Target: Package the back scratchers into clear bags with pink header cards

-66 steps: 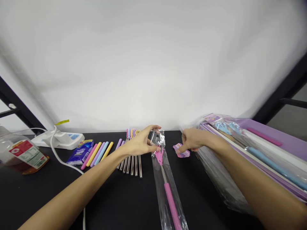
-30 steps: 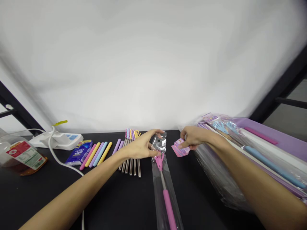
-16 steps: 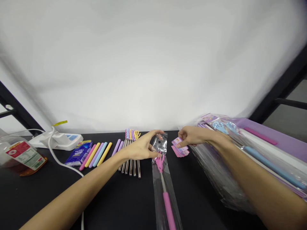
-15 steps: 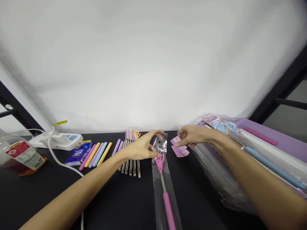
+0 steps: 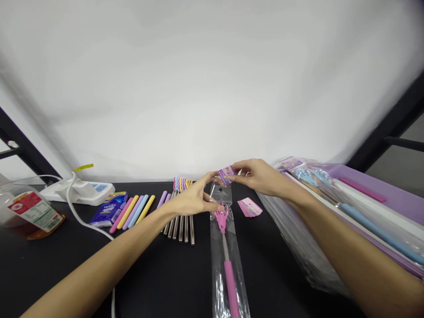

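Note:
A pink back scratcher (image 5: 230, 276) with a hand-shaped head lies inside a long clear plastic bag (image 5: 238, 256) in front of me. My left hand (image 5: 195, 198) is curled at the bag's upper end, thumb on the plastic by the scratcher's head and fingertips near the top edge. Between thumb and fingers, my right hand (image 5: 255, 176) pinches a small purple printed card (image 5: 226, 175) at the bag's mouth. Whether the card's lower edge is inside the bag I cannot tell. A fanned stack of pink cards (image 5: 249, 207) lies below my right hand.
Left of the bag lie several metal scratcher rods (image 5: 181, 229) and coloured handles (image 5: 132, 212). Further left are a blue packet (image 5: 111, 210), a power strip (image 5: 99, 192) with a white cable, and a bottle (image 5: 36, 214). At right, a purple bin (image 5: 351, 176) stands behind bagged scratchers (image 5: 371, 221).
My right hand has lifted one card off the stack and carried it up and left to the bag's mouth. My left hand stays at the bag, shifted slightly.

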### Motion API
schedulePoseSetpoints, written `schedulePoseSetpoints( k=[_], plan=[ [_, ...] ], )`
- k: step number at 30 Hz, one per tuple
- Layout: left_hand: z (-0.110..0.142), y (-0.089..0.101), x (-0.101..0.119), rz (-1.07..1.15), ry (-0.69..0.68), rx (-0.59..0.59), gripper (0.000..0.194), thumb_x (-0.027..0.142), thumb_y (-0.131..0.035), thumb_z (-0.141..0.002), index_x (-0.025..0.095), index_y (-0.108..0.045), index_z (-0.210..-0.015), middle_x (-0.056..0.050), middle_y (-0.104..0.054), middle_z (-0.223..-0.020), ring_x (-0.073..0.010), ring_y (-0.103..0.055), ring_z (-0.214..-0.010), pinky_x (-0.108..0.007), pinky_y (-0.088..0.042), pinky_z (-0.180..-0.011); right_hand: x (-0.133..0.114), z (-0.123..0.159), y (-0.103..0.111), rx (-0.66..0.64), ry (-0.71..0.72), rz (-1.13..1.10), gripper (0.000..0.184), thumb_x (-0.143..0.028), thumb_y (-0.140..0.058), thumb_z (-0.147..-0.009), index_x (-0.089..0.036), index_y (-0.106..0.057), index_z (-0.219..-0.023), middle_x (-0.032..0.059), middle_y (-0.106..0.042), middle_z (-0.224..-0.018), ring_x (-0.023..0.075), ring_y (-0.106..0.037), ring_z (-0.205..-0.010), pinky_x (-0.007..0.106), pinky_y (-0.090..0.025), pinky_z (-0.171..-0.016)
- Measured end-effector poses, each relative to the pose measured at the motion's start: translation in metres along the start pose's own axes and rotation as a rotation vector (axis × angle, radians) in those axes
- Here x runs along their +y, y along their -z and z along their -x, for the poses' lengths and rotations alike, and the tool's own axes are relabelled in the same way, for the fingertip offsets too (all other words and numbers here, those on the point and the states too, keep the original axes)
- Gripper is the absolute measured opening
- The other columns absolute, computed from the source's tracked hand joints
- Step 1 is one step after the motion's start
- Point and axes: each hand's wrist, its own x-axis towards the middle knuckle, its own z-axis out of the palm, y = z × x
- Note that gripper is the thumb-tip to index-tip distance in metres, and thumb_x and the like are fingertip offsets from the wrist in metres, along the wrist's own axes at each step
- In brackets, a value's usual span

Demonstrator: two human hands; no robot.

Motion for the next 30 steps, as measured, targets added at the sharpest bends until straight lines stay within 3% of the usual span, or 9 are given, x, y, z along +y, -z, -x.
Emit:
schedulePoseSetpoints(
  k=[3, 9, 14, 21, 25, 30],
  plan=[
    [0.000, 0.000, 0.000, 0.023, 0.011, 0.006, 0.086, 0.022, -0.076, -0.074, 0.029, -0.028, -0.145, -0.018, -0.042, -0.139, -0.0085, -0.065, -0.065, -0.025, -0.048, -0.057, 0.001, 0.000, -0.001, -0.018, -0.005, 0.029, 0.021, -0.026, -0.056, -0.085, -0.019, -0.073, -0.095, 0.0045, -0.074, -0.090, 0.0181, -0.063, -0.078, 0.029, -0.045, -0.072],
    [0.000, 0.001, 0.000, 0.036, 0.027, -0.002, 0.090, 0.017, -0.074, -0.074, 0.038, -0.025, -0.147, -0.021, -0.026, -0.151, -0.0143, -0.070, -0.073, -0.031, -0.054, -0.065, 0.002, 0.001, -0.002, -0.136, -0.046, 0.052, 0.022, -0.031, -0.052, -0.087, -0.016, -0.069, -0.085, 0.0021, -0.066, -0.066, 0.0147, -0.055, -0.060, 0.027, -0.037, -0.057],
    [0.000, 0.002, 0.001, 0.024, 0.049, 0.012, 0.096, 0.016, -0.075, -0.073, 0.040, -0.020, -0.148, -0.020, -0.033, -0.146, -0.0168, -0.072, -0.075, -0.031, -0.054, -0.066, 0.003, 0.002, -0.004, -0.142, -0.033, 0.157, 0.020, -0.029, -0.055, -0.084, -0.017, -0.061, -0.069, -0.0002, -0.059, -0.060, 0.0124, -0.047, -0.057, 0.027, -0.031, -0.055],
    [0.000, 0.001, 0.001, -0.007, 0.062, 0.000, 0.093, 0.018, -0.074, -0.075, 0.038, -0.019, -0.147, -0.018, -0.045, -0.139, -0.0144, -0.071, -0.071, -0.029, -0.051, -0.064, -0.003, 0.003, 0.001, -0.156, -0.100, 0.152, 0.023, -0.034, -0.051, -0.089, -0.018, -0.059, -0.075, 0.0024, -0.066, -0.063, 0.0135, -0.055, -0.055, 0.026, -0.035, -0.055],
    [0.000, 0.000, 0.001, 0.014, 0.054, -0.016, 0.092, 0.018, -0.073, -0.075, 0.036, -0.020, -0.147, -0.015, -0.054, -0.128, -0.0149, -0.070, -0.071, -0.028, -0.049, -0.064, -0.007, 0.004, 0.003, -0.135, -0.064, 0.300, 0.023, -0.030, -0.050, -0.090, -0.020, -0.058, -0.070, 0.0019, -0.062, -0.059, 0.0137, -0.050, -0.052, 0.028, -0.032, -0.054],
    [0.000, 0.001, 0.004, -0.010, 0.067, 0.019, 0.091, 0.019, -0.074, -0.074, 0.038, -0.021, -0.146, -0.017, -0.047, -0.133, -0.0127, -0.069, -0.066, -0.025, -0.046, -0.059, -0.004, 0.003, 0.002, -0.153, -0.013, 0.400, 0.017, -0.023, -0.056, -0.085, -0.021, -0.061, -0.070, 0.0022, -0.061, -0.058, 0.0142, -0.048, -0.052, 0.030, -0.029, -0.053]
  ],
)
